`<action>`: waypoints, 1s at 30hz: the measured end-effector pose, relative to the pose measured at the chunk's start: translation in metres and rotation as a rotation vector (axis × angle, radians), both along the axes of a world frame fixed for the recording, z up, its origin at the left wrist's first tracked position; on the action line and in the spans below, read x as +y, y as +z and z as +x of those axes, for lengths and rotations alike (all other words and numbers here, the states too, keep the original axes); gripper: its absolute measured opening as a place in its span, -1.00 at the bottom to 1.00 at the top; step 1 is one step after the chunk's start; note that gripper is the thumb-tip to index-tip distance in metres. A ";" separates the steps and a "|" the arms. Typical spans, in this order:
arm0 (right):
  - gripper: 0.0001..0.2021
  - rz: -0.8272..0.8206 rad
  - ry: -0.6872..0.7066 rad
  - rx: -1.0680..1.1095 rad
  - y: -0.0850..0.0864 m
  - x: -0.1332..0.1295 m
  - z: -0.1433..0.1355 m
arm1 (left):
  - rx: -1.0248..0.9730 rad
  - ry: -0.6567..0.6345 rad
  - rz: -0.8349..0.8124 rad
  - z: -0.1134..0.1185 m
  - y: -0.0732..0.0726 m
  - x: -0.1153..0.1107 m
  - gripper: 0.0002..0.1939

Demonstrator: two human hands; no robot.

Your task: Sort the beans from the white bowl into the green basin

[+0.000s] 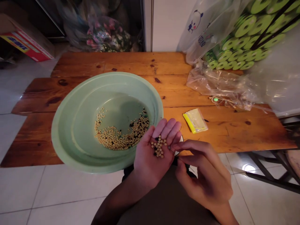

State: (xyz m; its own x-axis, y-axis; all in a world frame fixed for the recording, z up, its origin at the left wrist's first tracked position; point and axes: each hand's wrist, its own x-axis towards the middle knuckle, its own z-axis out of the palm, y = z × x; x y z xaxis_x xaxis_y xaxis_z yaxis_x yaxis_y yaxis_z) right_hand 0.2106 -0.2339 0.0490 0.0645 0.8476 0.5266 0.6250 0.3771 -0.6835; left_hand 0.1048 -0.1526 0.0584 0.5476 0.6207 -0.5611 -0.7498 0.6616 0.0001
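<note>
My left hand (150, 156) is palm up, cupped beside the right rim of a green basin (75, 125). Beans (159, 146), mostly pale tan with a few dark ones, rest in its palm. My right hand (206, 168) is just to the right, its fingers bent and thumb a little apart from the index finger; the fingertips reach the edge of the left palm, and nothing shows between them. Many more tan and dark beans (112, 139) lie along the near and right side of the basin's bottom. A pale round rim, mostly hidden, shows behind the hands.
The basin stands on a wooden plank table (173, 100). A small yellow-edged packet (195, 121) lies right of it. Crumpled clear plastic (217, 82) and green rolls (243, 56) are at the back right. A red box (35, 47) is at the far left.
</note>
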 end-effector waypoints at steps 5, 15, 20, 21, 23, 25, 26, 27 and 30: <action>-0.78 0.008 0.002 -0.032 -0.002 0.001 -0.001 | -0.024 0.026 0.069 0.000 -0.003 -0.001 -0.46; -0.79 -0.016 -0.019 -0.127 -0.002 0.005 -0.003 | -0.020 0.058 0.103 0.001 -0.004 -0.001 -0.44; -0.79 -0.016 -0.007 -0.136 -0.001 0.006 -0.004 | 0.002 0.064 0.081 0.001 -0.005 0.000 -0.46; -0.79 -0.016 -0.009 -0.139 -0.001 0.005 -0.004 | 0.004 0.063 0.075 0.002 -0.005 0.001 -0.46; -0.78 -0.017 -0.010 -0.144 -0.001 0.005 -0.005 | 0.008 0.063 0.066 0.001 -0.006 0.001 -0.47; -0.78 -0.015 -0.010 -0.150 -0.001 0.005 -0.005 | 0.011 0.061 0.064 0.001 -0.006 0.001 -0.49; -0.77 -0.014 -0.011 -0.151 -0.001 0.005 -0.005 | 0.013 0.060 0.066 0.000 -0.006 0.000 -0.49; -0.77 -0.014 -0.012 -0.153 -0.001 0.005 -0.006 | 0.013 0.059 0.069 0.000 -0.007 0.000 -0.50; -0.77 -0.016 -0.012 -0.160 -0.002 0.006 -0.006 | 0.004 0.064 0.079 -0.001 -0.007 -0.001 -0.49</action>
